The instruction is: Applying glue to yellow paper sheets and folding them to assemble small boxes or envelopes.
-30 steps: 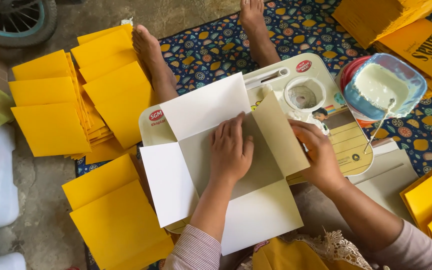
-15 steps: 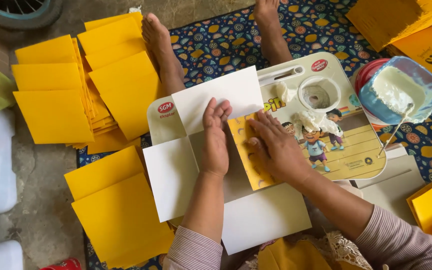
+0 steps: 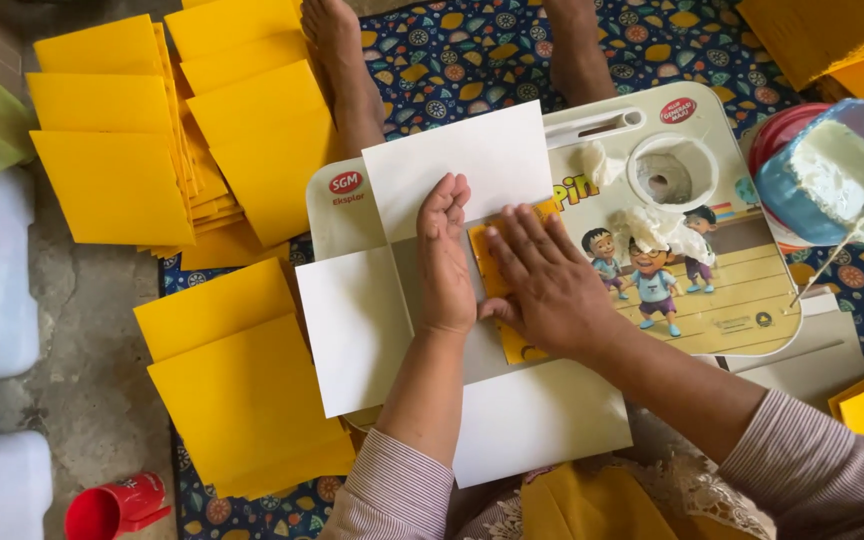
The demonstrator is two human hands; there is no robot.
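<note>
A cut paper envelope blank [image 3: 352,330], white inside and yellow outside, lies unfolded on a small cartoon-printed lap table [image 3: 742,300]. Its right flap [image 3: 487,265] is folded over the centre, yellow side up. My left hand [image 3: 447,260] lies on edge along the fold line, fingers together, pressing on the blank. My right hand [image 3: 547,285] lies flat with fingers spread on the folded yellow flap. The top flap [image 3: 472,160], the left flap and the bottom flap [image 3: 537,420] lie open and white.
Stacks of finished yellow envelopes [image 3: 112,150] lie on the left, more [image 3: 242,390] at lower left. A blue tub of white paste [image 3: 832,175] with a stick stands at right. A red cup [image 3: 117,505] lies at bottom left. Bare legs [image 3: 347,70] stretch ahead on the patterned mat.
The right flap went from open to folded over the centre. My right hand now presses it flat, and my left hand has turned on edge along the fold.
</note>
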